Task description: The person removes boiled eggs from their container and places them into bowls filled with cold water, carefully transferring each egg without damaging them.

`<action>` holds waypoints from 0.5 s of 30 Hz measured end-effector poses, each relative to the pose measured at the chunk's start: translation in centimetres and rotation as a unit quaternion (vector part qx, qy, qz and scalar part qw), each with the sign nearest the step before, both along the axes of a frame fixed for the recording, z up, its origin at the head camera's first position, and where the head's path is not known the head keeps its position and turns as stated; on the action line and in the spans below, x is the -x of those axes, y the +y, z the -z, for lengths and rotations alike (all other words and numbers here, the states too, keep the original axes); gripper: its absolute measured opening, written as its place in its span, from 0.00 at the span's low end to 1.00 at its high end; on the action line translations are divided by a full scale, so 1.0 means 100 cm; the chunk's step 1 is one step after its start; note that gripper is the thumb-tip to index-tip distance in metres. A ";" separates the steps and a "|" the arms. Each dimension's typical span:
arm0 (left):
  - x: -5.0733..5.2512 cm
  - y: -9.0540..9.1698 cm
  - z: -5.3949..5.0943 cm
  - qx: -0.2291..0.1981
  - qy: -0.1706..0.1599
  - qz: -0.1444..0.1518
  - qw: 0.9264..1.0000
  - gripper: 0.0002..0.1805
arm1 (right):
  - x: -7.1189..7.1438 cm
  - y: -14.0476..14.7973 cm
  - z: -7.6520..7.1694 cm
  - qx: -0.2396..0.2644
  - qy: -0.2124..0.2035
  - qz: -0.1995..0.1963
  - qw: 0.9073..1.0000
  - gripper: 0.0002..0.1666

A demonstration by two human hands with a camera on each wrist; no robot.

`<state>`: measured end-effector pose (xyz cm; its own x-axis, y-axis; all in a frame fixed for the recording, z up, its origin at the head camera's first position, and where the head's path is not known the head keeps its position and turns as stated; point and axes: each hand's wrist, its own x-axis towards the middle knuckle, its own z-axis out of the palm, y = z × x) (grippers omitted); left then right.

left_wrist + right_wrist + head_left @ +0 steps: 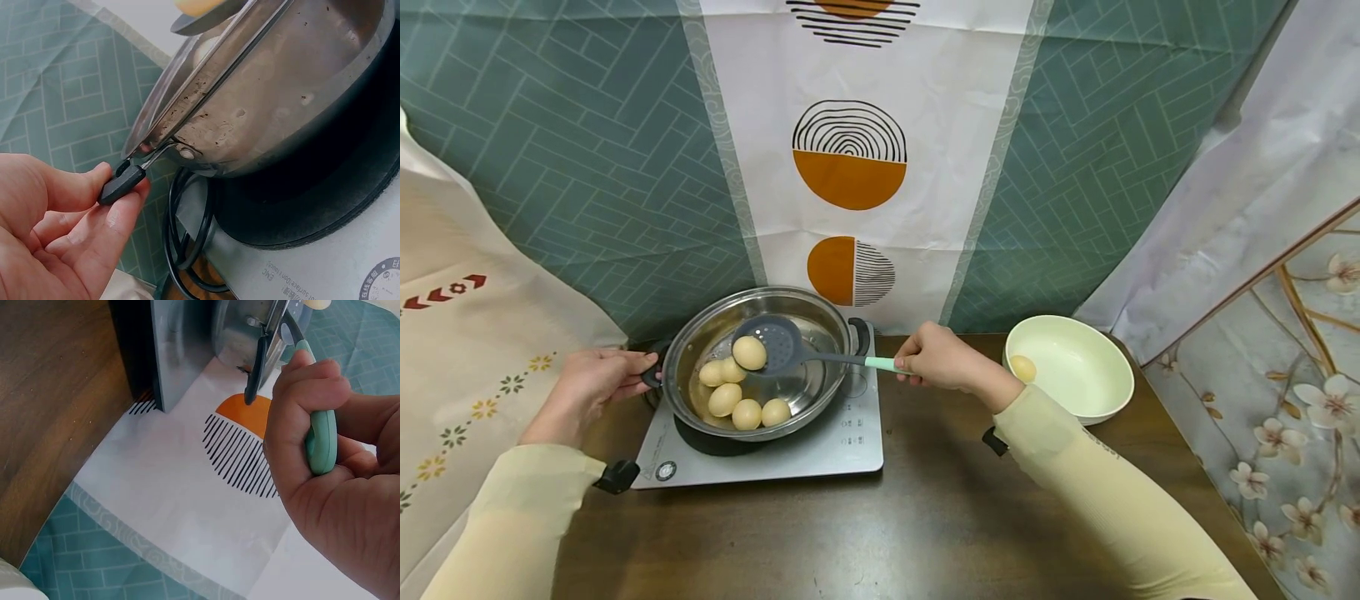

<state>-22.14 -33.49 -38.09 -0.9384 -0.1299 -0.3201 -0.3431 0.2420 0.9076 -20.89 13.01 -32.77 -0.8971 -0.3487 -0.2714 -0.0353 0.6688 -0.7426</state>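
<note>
A steel pan (833,398) stands on the cooktop with several eggs (725,400) in it. Thumb and fingers of the left hand (597,379) pinch its black side handle (122,185). The right hand (942,358) grips the green handle (322,447) of a grey skimmer (782,337), its fingers curled round it in the right wrist view. The skimmer's perforated head is over the pan and bears one egg (749,353). To the right of that hand sits a pale green bowl (1086,358) with one egg (1022,367) inside.
The flat silver induction cooktop (850,446) lies on a brown wooden table (850,542). A black cord (172,231) loops beside the cooktop, below the left pan handle. Patterned cloth (850,75) hangs close behind, with more cloth on both sides.
</note>
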 end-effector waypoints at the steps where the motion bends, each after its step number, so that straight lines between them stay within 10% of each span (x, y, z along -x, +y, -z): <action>1: 0.000 0.000 0.000 0.002 -0.001 0.000 1.000 0.10 | 0.000 0.000 0.000 0.000 0.001 0.002 1.000 0.11; 15: 0.000 0.001 -0.001 0.001 -0.007 -0.002 1.000 0.10 | -0.001 0.008 0.000 -0.014 0.009 0.014 1.000 0.11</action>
